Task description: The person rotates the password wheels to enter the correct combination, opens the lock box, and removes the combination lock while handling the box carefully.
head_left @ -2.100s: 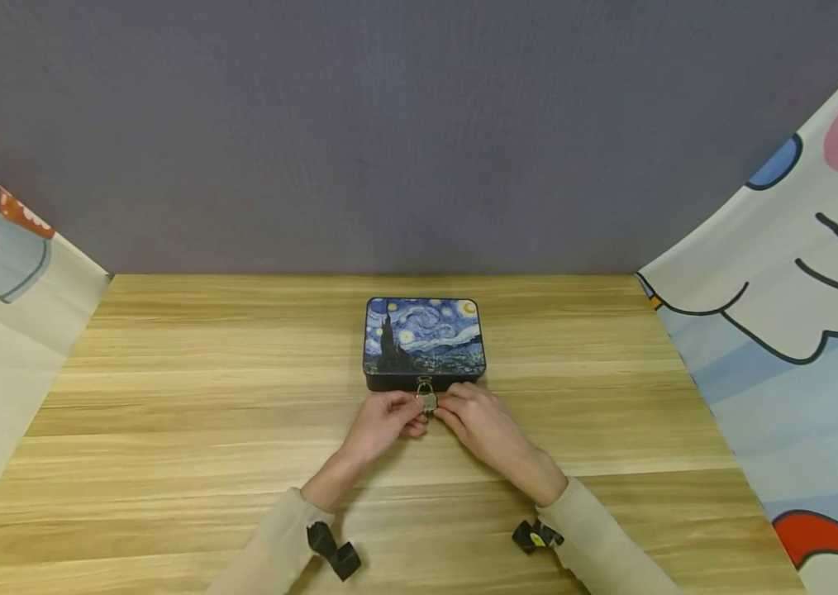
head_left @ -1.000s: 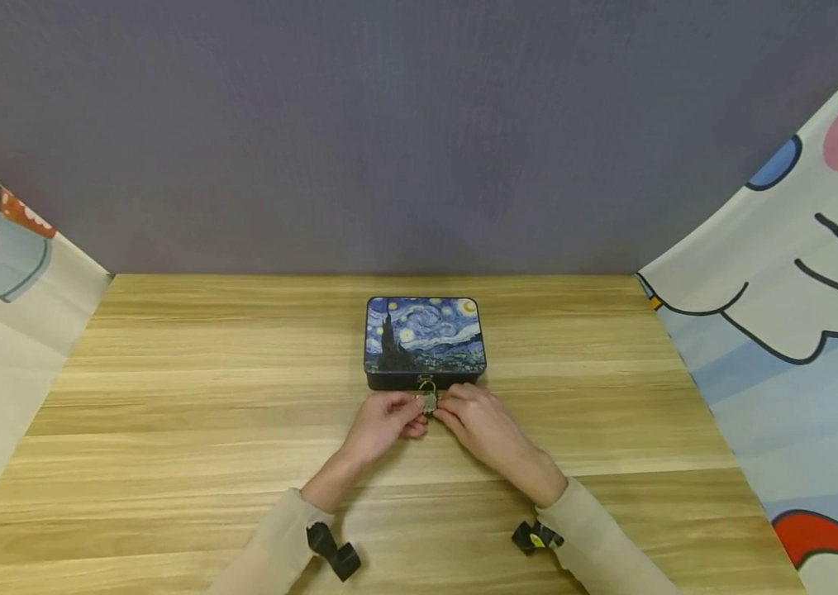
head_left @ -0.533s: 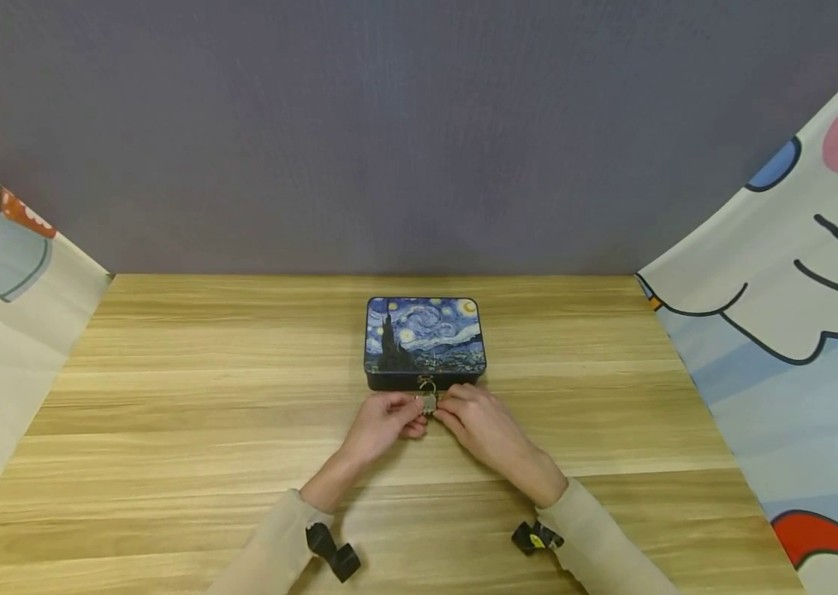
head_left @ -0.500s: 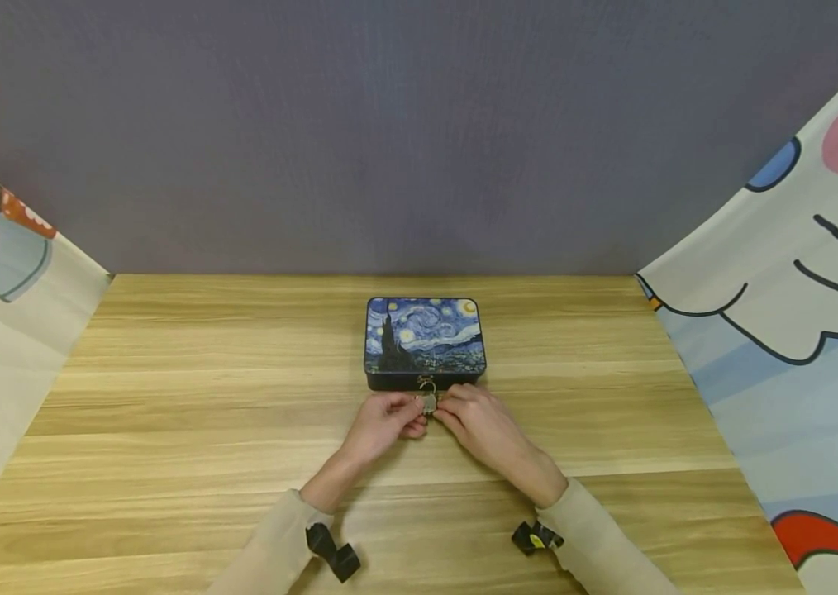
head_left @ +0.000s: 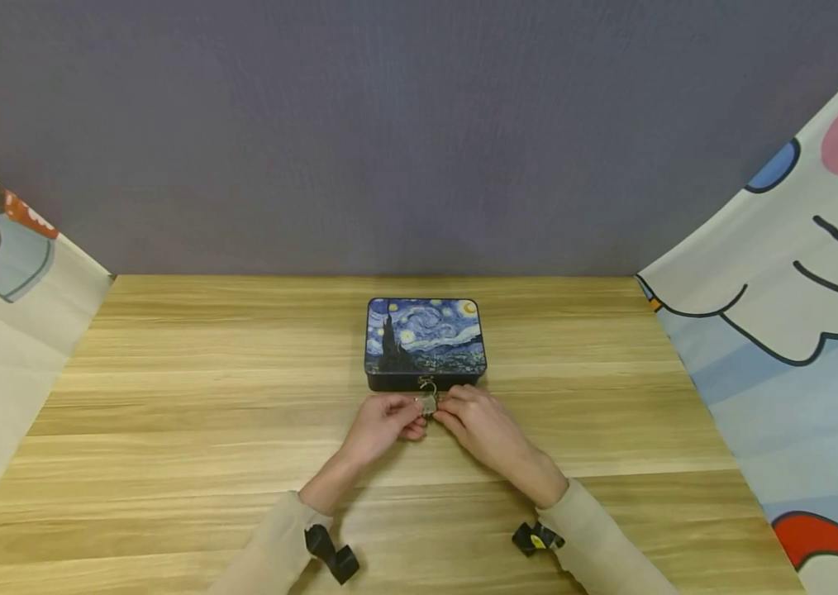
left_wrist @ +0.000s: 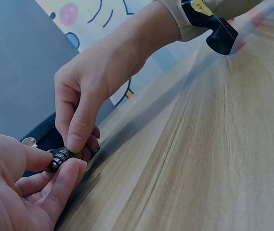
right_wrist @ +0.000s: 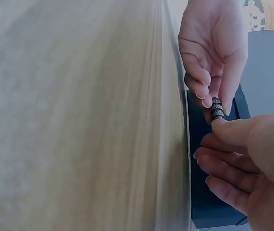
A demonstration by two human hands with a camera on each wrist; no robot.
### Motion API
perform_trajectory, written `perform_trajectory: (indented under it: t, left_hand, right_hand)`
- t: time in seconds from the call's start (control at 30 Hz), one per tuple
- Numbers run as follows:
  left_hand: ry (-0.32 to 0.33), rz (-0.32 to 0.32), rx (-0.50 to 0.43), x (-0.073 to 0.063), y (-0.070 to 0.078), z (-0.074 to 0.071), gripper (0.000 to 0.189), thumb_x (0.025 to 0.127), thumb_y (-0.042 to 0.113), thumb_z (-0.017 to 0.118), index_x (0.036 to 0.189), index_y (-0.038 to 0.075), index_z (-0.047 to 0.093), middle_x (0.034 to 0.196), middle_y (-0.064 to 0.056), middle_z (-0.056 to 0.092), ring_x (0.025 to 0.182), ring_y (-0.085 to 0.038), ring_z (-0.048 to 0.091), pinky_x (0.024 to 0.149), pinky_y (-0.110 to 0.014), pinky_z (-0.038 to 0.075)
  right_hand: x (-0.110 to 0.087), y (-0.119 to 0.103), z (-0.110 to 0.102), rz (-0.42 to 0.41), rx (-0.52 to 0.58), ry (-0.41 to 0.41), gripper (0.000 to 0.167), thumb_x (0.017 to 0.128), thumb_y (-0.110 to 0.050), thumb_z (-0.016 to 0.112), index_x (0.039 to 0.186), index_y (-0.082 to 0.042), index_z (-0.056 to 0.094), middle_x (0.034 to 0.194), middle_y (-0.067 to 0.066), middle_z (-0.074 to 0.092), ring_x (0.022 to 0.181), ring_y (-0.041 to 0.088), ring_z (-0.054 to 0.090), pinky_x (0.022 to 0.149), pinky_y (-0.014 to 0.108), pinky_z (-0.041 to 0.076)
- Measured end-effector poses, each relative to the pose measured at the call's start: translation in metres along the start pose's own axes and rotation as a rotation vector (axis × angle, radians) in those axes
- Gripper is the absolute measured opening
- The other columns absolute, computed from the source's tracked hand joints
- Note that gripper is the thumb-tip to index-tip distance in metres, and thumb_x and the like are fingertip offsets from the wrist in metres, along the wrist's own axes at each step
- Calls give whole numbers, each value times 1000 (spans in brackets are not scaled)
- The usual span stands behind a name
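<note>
A small combination padlock (head_left: 428,405) with a metal shackle hangs at the front clasp (head_left: 426,380) of a tin box, whose lid (head_left: 422,335) bears a starry night painting. From the left, my left hand (head_left: 383,426) pinches the padlock between thumb and fingers. My right hand (head_left: 489,430) has thumb and fingertips on its other end. Ridged number dials (left_wrist: 60,157) show between the two hands in the left wrist view. Seen from the right wrist, the dial stack (right_wrist: 217,109) lies between the left fingers and the right thumb, before the box's dark side (right_wrist: 209,192).
The box stands on a wood-grain table (head_left: 240,355), toward its back edge. Behind rises a grey wall (head_left: 389,140). Cartoon-printed cloths (head_left: 798,273) hang at both sides. Black devices (head_left: 333,554) are strapped to both sleeves.
The padlock's shackle has shifted from upright and centred at the clasp to slightly right, with the lock body a little nearer me. Both hands have stayed almost in place.
</note>
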State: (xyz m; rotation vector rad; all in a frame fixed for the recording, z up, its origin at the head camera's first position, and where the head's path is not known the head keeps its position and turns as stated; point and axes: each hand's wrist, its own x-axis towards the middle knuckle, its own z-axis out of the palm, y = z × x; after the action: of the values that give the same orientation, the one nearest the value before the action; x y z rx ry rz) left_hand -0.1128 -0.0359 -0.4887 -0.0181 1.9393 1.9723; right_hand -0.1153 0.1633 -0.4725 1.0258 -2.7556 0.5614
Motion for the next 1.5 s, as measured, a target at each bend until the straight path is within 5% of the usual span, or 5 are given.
perform_trajectory:
  t: [0.7,1.5]
  left_hand:
    - [-16,-5,6,0,-3,-1,26,104,8,60,111,-17,67,93,-24,73,73,-10,72,74,-27,66]
    - [-34,-2,-2,0,-4,-2,26,104,6,60,112,-18,66,95,-27,73,75,-11,73,76,-28,66]
  right_hand:
    - [-1,3,2,51,79,21,11,96,-17,74,99,-8,79,92,1,72,84,16,69,78,35,63]
    - [3,2,1,235,169,29,21,99,-24,71,112,-9,77,105,6,78,79,15,71,67,27,60]
